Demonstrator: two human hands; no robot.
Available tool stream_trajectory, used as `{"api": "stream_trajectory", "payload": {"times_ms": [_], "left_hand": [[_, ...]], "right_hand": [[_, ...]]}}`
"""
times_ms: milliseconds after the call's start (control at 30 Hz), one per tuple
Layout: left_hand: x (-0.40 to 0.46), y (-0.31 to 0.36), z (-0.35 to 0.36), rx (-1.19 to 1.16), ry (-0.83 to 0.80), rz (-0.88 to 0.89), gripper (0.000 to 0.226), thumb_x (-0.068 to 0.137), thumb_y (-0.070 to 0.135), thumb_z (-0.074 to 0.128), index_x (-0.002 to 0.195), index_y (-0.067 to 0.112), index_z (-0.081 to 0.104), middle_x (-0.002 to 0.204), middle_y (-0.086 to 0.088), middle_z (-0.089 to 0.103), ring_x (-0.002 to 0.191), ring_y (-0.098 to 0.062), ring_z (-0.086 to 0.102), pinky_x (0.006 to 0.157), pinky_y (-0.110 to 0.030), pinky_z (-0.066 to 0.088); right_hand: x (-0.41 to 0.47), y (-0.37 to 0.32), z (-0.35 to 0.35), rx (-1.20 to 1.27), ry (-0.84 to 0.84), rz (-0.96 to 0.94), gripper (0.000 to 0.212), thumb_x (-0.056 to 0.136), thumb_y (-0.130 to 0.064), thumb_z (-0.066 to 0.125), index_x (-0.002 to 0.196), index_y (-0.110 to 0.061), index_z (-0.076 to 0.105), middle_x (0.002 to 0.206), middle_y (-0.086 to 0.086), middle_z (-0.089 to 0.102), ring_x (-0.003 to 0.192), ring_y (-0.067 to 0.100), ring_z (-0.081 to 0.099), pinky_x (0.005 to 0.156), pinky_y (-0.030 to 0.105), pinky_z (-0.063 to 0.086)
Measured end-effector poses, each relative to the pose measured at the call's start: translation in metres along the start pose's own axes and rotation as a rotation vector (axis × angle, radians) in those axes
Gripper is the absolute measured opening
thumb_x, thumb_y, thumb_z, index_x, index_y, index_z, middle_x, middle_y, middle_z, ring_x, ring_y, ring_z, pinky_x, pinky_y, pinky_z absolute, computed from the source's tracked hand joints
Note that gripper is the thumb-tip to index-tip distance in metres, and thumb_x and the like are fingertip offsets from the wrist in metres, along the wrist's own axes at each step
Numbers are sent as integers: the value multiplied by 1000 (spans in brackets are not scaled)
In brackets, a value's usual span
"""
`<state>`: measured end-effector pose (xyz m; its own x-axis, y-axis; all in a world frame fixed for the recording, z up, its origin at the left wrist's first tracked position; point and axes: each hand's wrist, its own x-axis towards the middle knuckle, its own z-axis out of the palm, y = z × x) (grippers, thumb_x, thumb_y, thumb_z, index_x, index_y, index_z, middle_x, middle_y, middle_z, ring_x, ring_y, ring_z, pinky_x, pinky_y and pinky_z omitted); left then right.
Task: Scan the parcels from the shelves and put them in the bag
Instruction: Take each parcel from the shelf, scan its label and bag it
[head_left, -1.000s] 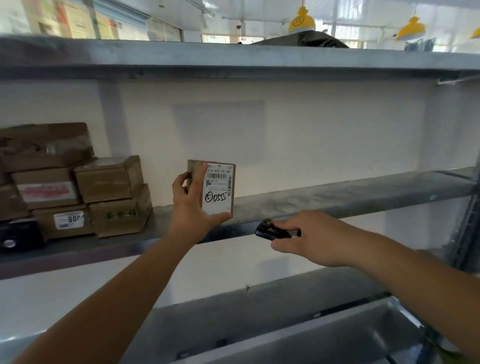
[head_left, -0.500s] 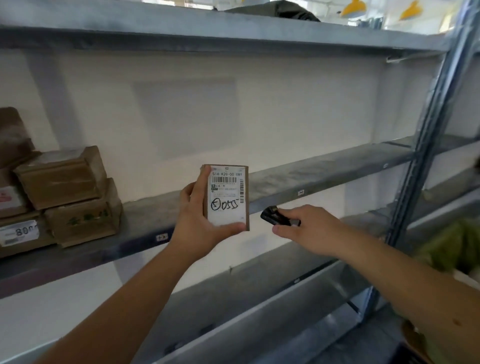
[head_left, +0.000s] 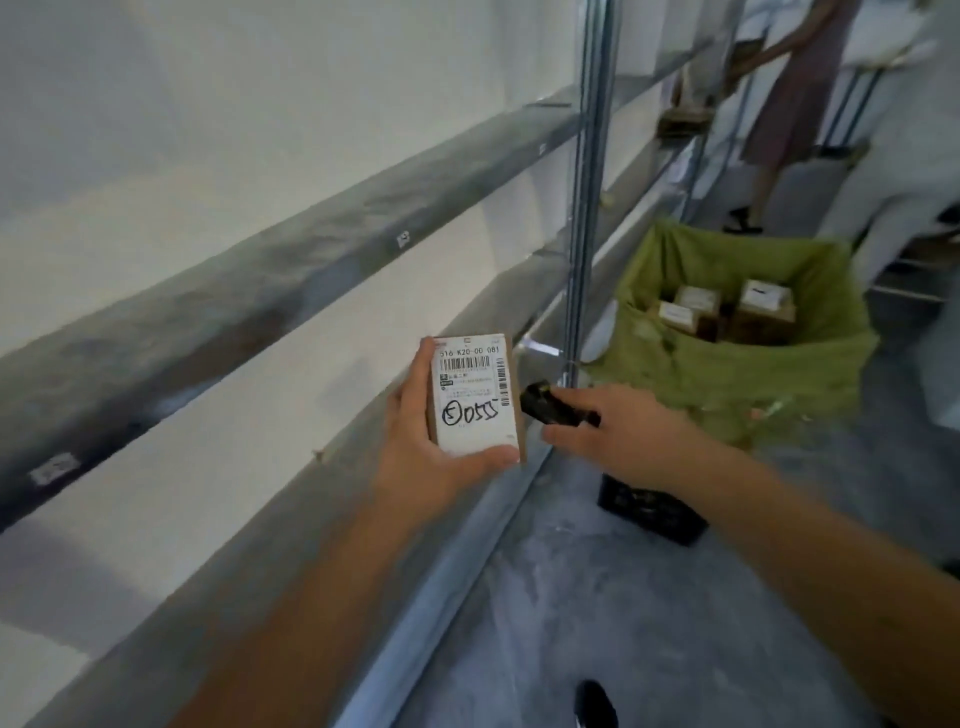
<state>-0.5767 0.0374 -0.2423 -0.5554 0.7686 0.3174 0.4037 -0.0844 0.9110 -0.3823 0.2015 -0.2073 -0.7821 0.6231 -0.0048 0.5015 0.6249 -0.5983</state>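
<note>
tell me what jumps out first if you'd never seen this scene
At centre, the left hand holds up a small parcel, its white label with a barcode and handwritten marks facing the camera. The right hand aims a black scanner at it from the right. Beyond, on the floor, an open green bag already holds several boxes.

The green bag (head_left: 748, 374) stands open-mouthed on the floor (head_left: 649, 597) past the metal upright (head_left: 582, 208), with open air above it. Three or so parcels in the bag (head_left: 727, 312) fill its bottom, though that part is blurred. A black crate (head_left: 649, 512) sits just before the bag. The shelf edge (head_left: 291, 270) hems the left side; a bystander (head_left: 789, 104) stands beyond.
</note>
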Motion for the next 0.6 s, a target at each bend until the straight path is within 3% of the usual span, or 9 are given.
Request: {"api": "stream_trajectory", "payload": {"times_ms": [67,167,300,467,600], "left_hand": [[1,-7,27,-30,-64,24,128,52,47,106,156,54,32,152,3,56,137,-19,58,104,-49,56],[7,-12,68,-55,-130,34,115,60,38,106,153,45,39,141,7,65,126,-18,67,90,-42,62],[23,-13,122,-128,-210,28,113,60,38,105,152,50,39,142,14,63,127,-12,65,88,-29,61],[46,-15,194,-157,-309,-49,132,55,36,105,162,41,27,150,14,57,135,-13,58,102,-49,58],[74,-11,254,-136,-376,-77,134,53,42,106,160,48,26,150,13,56,133,-11,60,101,-47,59]], "right_hand": [[-21,27,4,23,-8,87,56,92,-60,67,143,-41,57,74,-14,62,66,-13,59,48,11,42],[-49,67,5,79,29,191,49,93,-56,67,140,-39,60,86,-7,70,67,2,62,57,20,48],[-74,123,-3,148,105,359,58,95,-56,64,149,-37,52,102,-18,64,80,-1,60,56,14,45],[-87,193,-31,257,172,525,67,95,-57,64,156,-35,45,100,-13,64,69,1,58,47,11,37],[-83,240,-64,277,213,576,65,96,-56,64,155,-37,44,82,-16,62,56,7,62,40,15,40]]}}
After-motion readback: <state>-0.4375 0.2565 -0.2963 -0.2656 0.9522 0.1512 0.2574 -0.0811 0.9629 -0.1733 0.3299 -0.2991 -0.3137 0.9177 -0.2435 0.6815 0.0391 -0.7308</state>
